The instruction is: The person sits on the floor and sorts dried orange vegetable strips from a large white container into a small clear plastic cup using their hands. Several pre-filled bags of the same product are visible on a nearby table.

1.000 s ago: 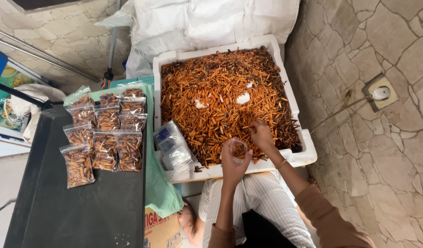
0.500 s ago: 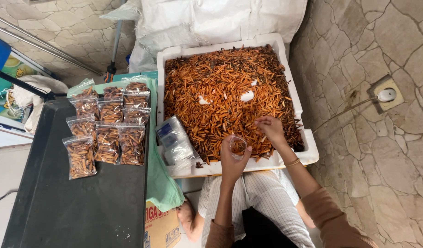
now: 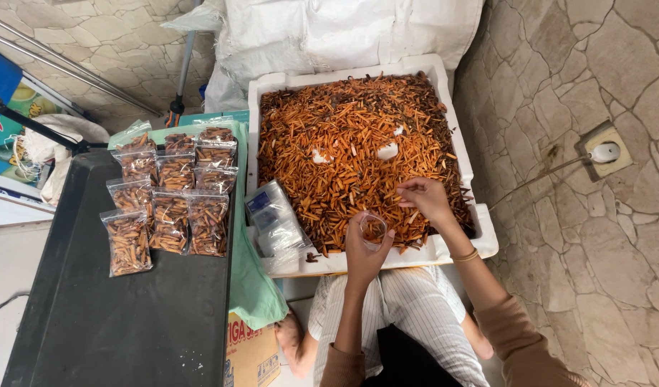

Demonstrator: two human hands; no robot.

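Left hand (image 3: 364, 252) grips the small clear cup (image 3: 373, 228) upright — right hand (image 3: 424, 199), fingers pinched over the sticks (image 3: 344, 143), sits just up-right of it.

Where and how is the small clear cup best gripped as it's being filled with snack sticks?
Around its side wall, from below and the near side, as the left hand does: the clear cup stands mouth-up over the white tray, leaving the top free for the right hand.
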